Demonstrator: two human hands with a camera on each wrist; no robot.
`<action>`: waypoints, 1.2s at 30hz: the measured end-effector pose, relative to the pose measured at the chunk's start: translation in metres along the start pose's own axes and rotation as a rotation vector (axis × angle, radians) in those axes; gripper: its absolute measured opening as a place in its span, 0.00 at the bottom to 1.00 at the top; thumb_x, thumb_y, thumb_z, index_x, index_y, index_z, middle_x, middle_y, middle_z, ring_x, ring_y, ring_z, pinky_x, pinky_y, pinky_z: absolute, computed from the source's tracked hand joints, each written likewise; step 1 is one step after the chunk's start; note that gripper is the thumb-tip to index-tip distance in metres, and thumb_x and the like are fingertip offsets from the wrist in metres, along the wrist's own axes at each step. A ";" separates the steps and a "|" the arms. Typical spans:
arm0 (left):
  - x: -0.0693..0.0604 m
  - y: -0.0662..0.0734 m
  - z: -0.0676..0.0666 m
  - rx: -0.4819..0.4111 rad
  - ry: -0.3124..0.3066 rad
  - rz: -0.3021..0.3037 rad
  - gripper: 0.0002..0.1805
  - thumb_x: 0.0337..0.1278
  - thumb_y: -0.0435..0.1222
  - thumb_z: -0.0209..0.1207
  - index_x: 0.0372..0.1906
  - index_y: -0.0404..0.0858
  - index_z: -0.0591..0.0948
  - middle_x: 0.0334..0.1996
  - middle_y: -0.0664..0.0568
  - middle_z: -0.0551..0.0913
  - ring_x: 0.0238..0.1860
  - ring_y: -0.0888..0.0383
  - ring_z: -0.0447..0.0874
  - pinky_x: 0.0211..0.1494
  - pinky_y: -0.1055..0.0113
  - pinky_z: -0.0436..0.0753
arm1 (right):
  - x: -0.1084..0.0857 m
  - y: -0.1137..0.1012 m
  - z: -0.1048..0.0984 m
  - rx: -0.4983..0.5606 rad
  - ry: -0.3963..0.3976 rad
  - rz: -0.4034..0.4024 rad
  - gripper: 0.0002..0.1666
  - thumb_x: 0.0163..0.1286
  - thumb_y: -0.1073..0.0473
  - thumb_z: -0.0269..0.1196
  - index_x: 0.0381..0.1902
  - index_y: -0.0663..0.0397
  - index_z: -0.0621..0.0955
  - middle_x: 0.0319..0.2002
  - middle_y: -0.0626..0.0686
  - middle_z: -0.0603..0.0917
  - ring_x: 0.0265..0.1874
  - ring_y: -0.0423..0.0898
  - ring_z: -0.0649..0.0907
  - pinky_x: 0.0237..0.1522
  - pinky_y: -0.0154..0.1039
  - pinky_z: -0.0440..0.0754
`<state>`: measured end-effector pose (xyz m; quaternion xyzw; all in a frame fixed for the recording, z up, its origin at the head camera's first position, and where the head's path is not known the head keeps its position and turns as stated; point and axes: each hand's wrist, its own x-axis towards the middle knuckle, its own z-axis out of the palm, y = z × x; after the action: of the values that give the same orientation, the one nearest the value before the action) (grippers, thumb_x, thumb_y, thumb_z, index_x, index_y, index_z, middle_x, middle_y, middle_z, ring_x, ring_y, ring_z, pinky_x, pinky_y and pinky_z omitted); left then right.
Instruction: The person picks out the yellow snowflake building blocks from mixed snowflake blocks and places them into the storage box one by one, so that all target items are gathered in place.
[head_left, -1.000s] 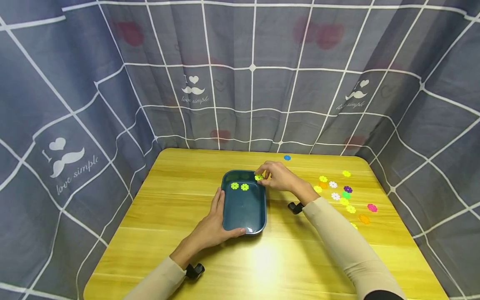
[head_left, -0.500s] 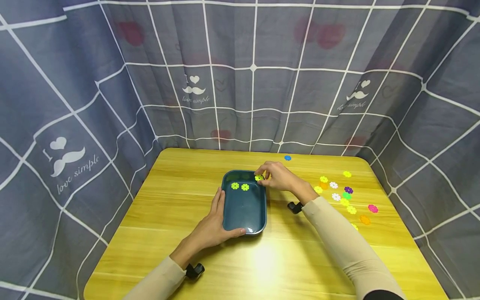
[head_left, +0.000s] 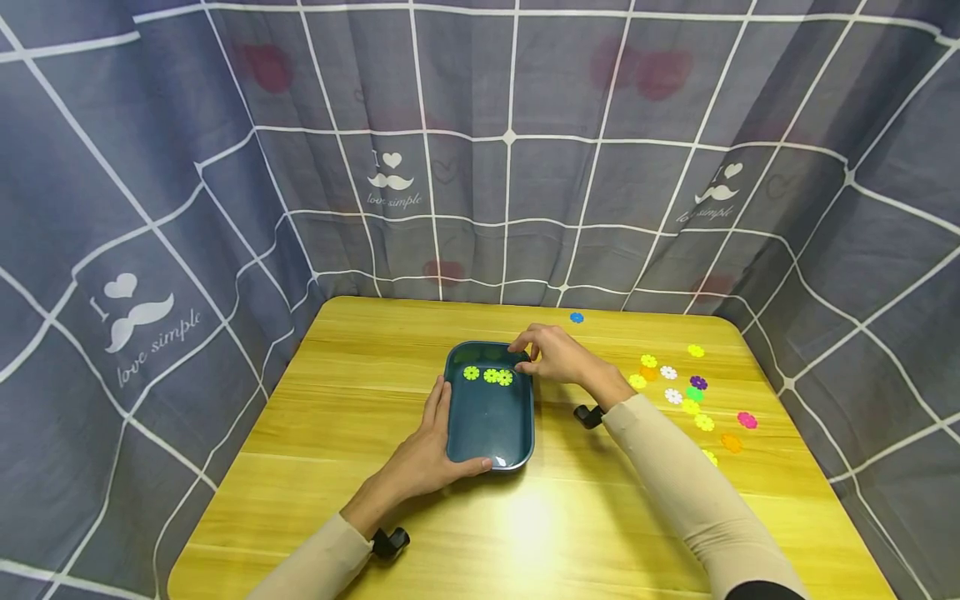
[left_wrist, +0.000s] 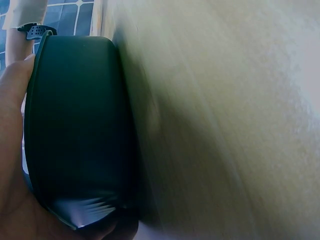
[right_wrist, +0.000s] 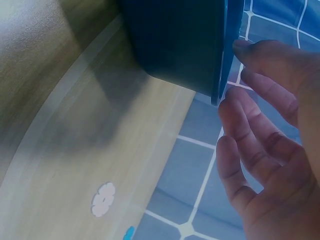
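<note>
A dark blue-green tray (head_left: 489,425) sits on the table. My left hand (head_left: 423,454) holds its near left corner, fingers along the left side and thumb at the near rim. In the left wrist view that hand lies along the tray's wall (left_wrist: 80,120). Several yellow-green flower-shaped discs lie inside the tray toward its far end, among them a left disc (head_left: 471,373) and a right disc (head_left: 506,378) close to a middle one. My right hand (head_left: 558,354) hovers at the far right corner with bent fingers apart. Nothing shows between them in the right wrist view.
Several loose flower-shaped discs lie on the right of the table, including a purple disc (head_left: 698,382), a pink disc (head_left: 747,420) and an orange disc (head_left: 731,442). A blue disc (head_left: 577,317) lies near the back edge. A grid-patterned curtain (head_left: 465,167) hangs behind.
The yellow-green disc pinched in my right hand has been let go and now lies in the tray beside the middle disc. My left hand and the tray stay put.
</note>
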<state>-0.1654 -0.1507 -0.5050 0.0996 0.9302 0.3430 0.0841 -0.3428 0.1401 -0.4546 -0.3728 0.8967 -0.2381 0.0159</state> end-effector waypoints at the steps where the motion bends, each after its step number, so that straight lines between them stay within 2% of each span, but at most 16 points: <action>1: 0.000 0.000 0.000 0.000 -0.001 -0.001 0.85 0.57 0.74 0.79 0.99 0.42 0.36 1.00 0.52 0.27 0.83 0.29 0.78 0.67 0.35 0.92 | 0.000 0.000 0.000 0.002 -0.002 0.005 0.19 0.76 0.60 0.81 0.62 0.56 0.94 0.56 0.55 0.95 0.44 0.50 0.92 0.53 0.49 0.94; 6: 0.000 0.001 0.000 0.002 -0.001 0.002 0.85 0.57 0.75 0.78 0.99 0.42 0.37 1.00 0.51 0.28 0.84 0.28 0.77 0.68 0.33 0.91 | -0.003 -0.001 0.000 0.004 -0.001 0.022 0.20 0.77 0.60 0.81 0.63 0.55 0.94 0.57 0.55 0.94 0.44 0.49 0.92 0.54 0.50 0.94; 14: 0.000 0.001 0.001 0.008 0.003 0.002 0.85 0.57 0.76 0.78 0.99 0.42 0.37 1.00 0.52 0.28 0.85 0.28 0.77 0.67 0.33 0.91 | -0.006 0.000 0.000 -0.001 0.009 0.005 0.19 0.77 0.59 0.81 0.63 0.56 0.94 0.57 0.56 0.94 0.44 0.48 0.92 0.53 0.49 0.94; 25: 0.001 0.001 0.002 0.001 0.007 0.006 0.85 0.56 0.76 0.78 0.99 0.42 0.37 1.00 0.51 0.29 0.85 0.28 0.76 0.68 0.33 0.91 | -0.019 0.004 -0.001 0.014 0.043 0.025 0.19 0.79 0.58 0.80 0.63 0.55 0.94 0.56 0.56 0.94 0.49 0.54 0.93 0.55 0.52 0.94; 36: -0.001 0.000 0.001 -0.001 0.015 0.000 0.84 0.57 0.73 0.80 0.99 0.43 0.37 1.00 0.49 0.30 0.84 0.27 0.78 0.66 0.33 0.92 | -0.036 0.007 -0.004 0.012 0.111 0.036 0.19 0.76 0.60 0.81 0.62 0.55 0.95 0.54 0.57 0.93 0.45 0.51 0.91 0.48 0.45 0.91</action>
<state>-0.1643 -0.1499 -0.5055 0.0970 0.9306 0.3443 0.0774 -0.3219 0.1703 -0.4595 -0.3427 0.9013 -0.2635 -0.0274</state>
